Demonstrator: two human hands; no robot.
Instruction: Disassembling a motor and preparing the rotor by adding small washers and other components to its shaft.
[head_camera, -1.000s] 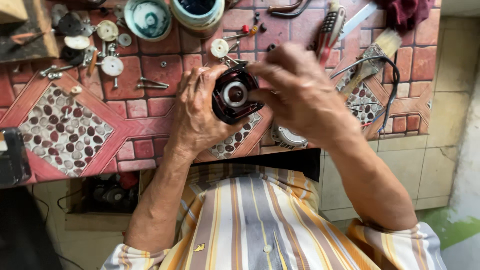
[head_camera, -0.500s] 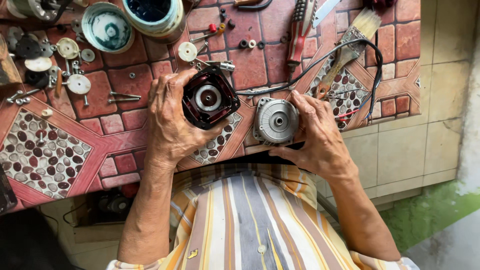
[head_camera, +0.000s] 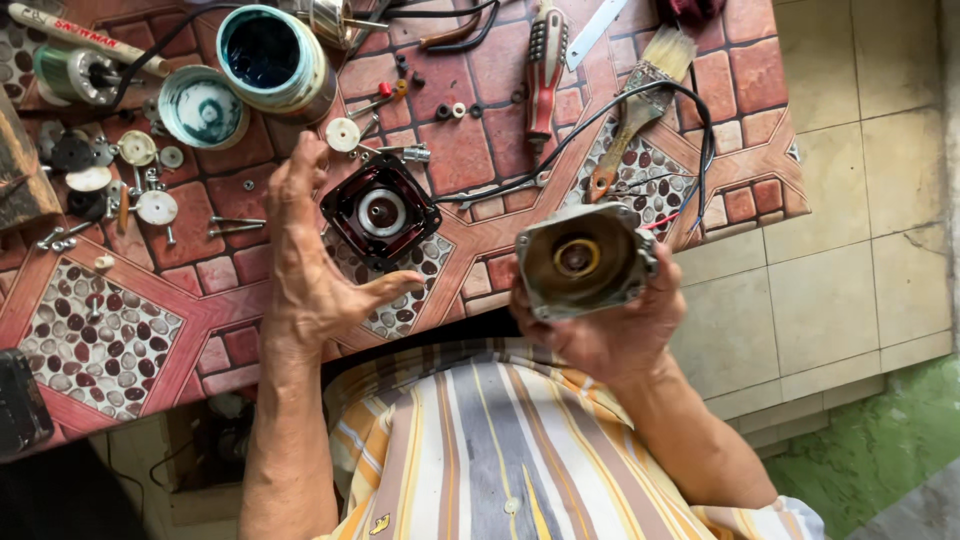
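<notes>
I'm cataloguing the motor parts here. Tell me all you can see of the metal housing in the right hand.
The housing is a squarish cup of dull grey metal with rounded corners, open face toward the camera. Inside looks tarnished and brownish, with a brass-coloured ring around a central hole. The right hand cups it from below, above the table edge, tilted slightly. Red and black wires lie by its right side.

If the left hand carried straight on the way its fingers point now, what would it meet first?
The left hand points up the table; its fingertips aim at the open blue-green paint tin, apparently the first thing in line. The small white disc lies just beside that path, though depth is unclear.
</notes>
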